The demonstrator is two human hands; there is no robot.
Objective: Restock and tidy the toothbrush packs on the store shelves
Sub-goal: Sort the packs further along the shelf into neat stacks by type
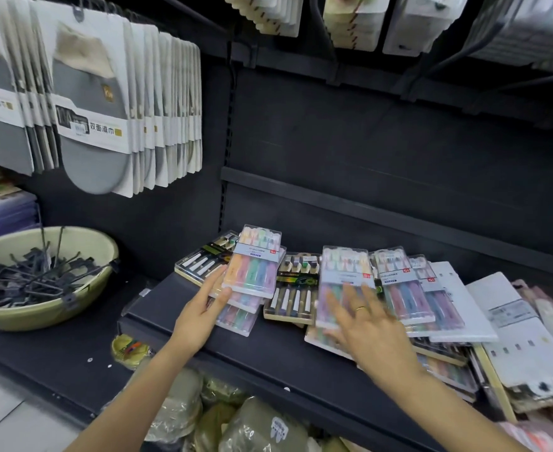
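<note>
Head view: black shelf [268, 360] with toothbrush packs lying flat in loose, uneven piles. Left hand [200, 316] at the left pile [252, 282], thumb and fingers pinching the lower edge of the top pastel pack [257, 261], which is tilted up a little over the packs below. Right hand [371, 331] over the middle pile [346, 288], fingers spread and nearly straight, resting on or just above the top pack there; contact not sure, because of motion blur. Ring on one finger. Between the two piles, a dark pack [296, 288] with white-handled brushes; another dark pack behind the left pile. More packs [412, 288] fanned to the right, then white packs face down [526, 340] at the far right, partly overhanging the shelf edge.

Also seen: green basin [45, 278] full of black hooks at left, hanging cloth packs [92, 102] above, wrapped goods on the level below.

Step in hand, probably: sorting and squaring the pastel packs, still early, since most piles are mixed and crooked. Next move likely calls for setting the left pack straight on its pile, then gathering the middle pile with the flat right hand, keeping the slippery plastic packs from sliding off the front edge.
</note>
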